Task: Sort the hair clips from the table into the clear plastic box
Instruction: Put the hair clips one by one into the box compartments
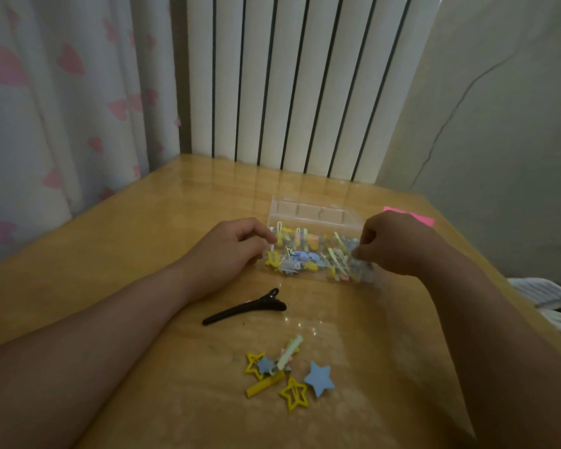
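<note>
The clear box [318, 218] sits open on the tabletop [175, 222] between the hands, packed with clips [302, 257]. The left hand [227, 251] curls its fingers round the box's left end, holding it. The right hand [392, 244] is curled over the right end; whether it pinches anything I cannot tell. Below both hands lie a black clip [245, 307] and loose clips [285, 374].

We see a home room, likely bedroom: heart-print curtain [62, 102], white radiator [292, 82] behind the wood table's [143, 254] far edge, plain wall [499, 108].
</note>
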Tool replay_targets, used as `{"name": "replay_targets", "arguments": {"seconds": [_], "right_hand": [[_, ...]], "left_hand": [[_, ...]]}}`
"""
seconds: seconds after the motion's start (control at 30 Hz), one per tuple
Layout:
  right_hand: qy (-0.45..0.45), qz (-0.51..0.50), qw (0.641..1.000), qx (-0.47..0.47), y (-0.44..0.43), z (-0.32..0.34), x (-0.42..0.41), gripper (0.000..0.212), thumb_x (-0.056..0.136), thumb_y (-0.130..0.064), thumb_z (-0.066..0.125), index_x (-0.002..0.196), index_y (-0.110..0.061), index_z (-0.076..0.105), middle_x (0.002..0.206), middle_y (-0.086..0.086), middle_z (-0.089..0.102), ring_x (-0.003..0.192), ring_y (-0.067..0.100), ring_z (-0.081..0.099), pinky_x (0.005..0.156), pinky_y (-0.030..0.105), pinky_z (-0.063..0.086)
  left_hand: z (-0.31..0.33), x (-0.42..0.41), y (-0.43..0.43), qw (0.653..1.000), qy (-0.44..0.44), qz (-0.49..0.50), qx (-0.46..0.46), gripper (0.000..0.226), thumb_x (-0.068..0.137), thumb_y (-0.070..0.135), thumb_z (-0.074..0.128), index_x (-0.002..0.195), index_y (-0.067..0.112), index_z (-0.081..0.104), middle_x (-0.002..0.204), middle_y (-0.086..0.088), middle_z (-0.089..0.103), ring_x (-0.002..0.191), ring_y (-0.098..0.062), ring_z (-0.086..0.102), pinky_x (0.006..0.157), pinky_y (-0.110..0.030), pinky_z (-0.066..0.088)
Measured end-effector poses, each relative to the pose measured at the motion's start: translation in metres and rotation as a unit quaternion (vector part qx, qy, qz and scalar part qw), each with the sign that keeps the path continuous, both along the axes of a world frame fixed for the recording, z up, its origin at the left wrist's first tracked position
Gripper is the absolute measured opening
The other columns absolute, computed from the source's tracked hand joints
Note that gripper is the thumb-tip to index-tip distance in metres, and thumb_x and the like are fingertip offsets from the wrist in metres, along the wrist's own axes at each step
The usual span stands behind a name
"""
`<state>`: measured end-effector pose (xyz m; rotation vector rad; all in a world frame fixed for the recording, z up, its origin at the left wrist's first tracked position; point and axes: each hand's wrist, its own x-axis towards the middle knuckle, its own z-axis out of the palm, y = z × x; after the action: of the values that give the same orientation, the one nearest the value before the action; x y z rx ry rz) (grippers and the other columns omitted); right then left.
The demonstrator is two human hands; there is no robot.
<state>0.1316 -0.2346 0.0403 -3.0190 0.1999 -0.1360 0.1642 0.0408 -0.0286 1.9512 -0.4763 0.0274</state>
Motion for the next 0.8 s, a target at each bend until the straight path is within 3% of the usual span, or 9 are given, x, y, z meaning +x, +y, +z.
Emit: {"name": "replay_targets", "arguments": {"seconds": [0.13, 0.4, 0.6, 0.8], "right_hand": [[-0.011, 0.068, 0.997, 0.035, 0.012, 0.006, -0.006, 0.017, 0.092, -0.035, 0.079, 0.086, -0.023, 0.069, 0.084, -0.005, 0.067, 0.076, 0.011, 0.061, 0.060, 0.027, 0.043], [0.071, 0.243, 0.961, 0.106, 0.041, 0.018, -0.019, 0.008, 0.092, -0.031, 0.078, 0.090, -0.030, 0.071, 0.083, -0.009, 0.068, 0.070, -0.001, 0.060, 0.069, 0.020, 0.045], [0.240, 0.317, 0.913, 0.094, 0.060, 0.029, -0.035, 0.017, 0.092, -0.033, 0.078, 0.105, -0.043, 0.072, 0.090, -0.018, 0.069, 0.078, -0.005, 0.064, 0.075, 0.022, 0.047], [0.342, 0.355, 0.869, 0.045, 0.091, 0.021, -0.045, 0.020, 0.091, -0.032, 0.080, 0.110, -0.036, 0.075, 0.091, -0.015, 0.071, 0.074, -0.005, 0.061, 0.072, 0.022, 0.047]], "left_hand": [[-0.001, 0.001, 0.001, 1.000, 0.001, -0.002, -0.003, 0.020, 0.101, 0.015, 0.062, 0.101, 0.026, 0.079, 0.081, 0.003, 0.070, 0.076, -0.005, 0.064, 0.078, -0.028, 0.050], [-0.001, 0.001, 0.000, 1.000, -0.001, -0.004, -0.007, 0.019, 0.100, 0.014, 0.063, 0.101, 0.025, 0.078, 0.079, 0.005, 0.069, 0.075, -0.006, 0.063, 0.080, -0.031, 0.052], [-0.003, 0.003, 0.001, 1.000, -0.007, -0.007, -0.010, 0.018, 0.099, 0.014, 0.064, 0.101, 0.025, 0.079, 0.079, 0.007, 0.070, 0.077, -0.009, 0.065, 0.080, -0.031, 0.053], [-0.002, 0.003, 0.000, 1.000, -0.008, -0.008, -0.009, 0.019, 0.098, 0.014, 0.064, 0.100, 0.026, 0.079, 0.081, -0.003, 0.072, 0.075, -0.008, 0.062, 0.078, -0.032, 0.051]]}}
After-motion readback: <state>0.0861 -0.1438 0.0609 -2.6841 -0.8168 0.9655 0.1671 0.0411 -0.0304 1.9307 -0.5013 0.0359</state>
